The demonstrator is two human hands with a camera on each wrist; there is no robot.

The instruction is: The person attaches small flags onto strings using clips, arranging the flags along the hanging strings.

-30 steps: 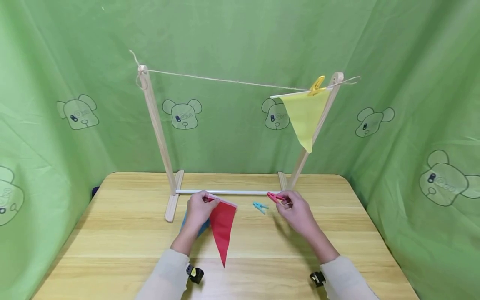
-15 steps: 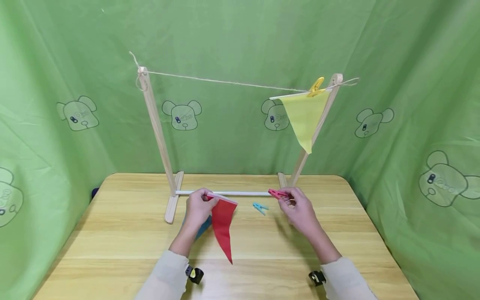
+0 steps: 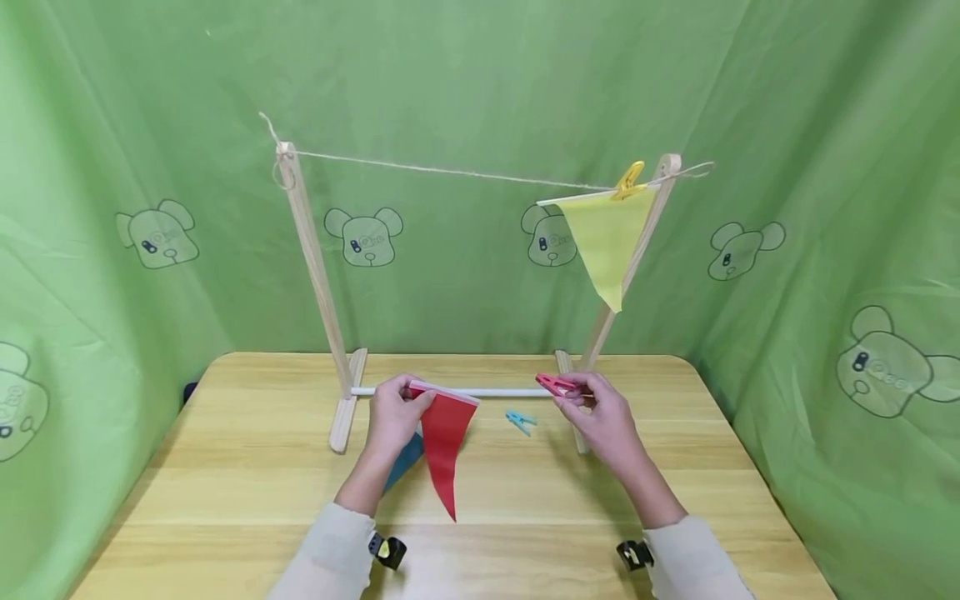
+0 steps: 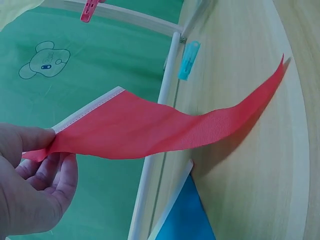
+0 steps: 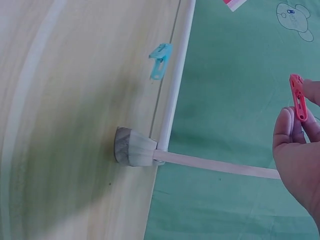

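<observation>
My left hand pinches a red triangular pennant by the left end of its white top edge. The cloth hangs down, its tip curving near the table in the left wrist view. Between the thumb and fingers of my right hand is a red clothespin. A light blue clothespin lies on the table between the two hands. Below the left hand lies a blue pennant, partly hidden in the head view. A yellow clothespin holds a yellow pennant at the right end of the string.
Two wooden posts carry the string across the back. A white rod joins them low down, just above the wooden table. Green cloth with bear-head prints surrounds the table.
The head view has tilted up slightly, so the frame appears lower. The red pennant's tip has swung right and part way back, and its top edge is raised. Both hands keep their grips.
</observation>
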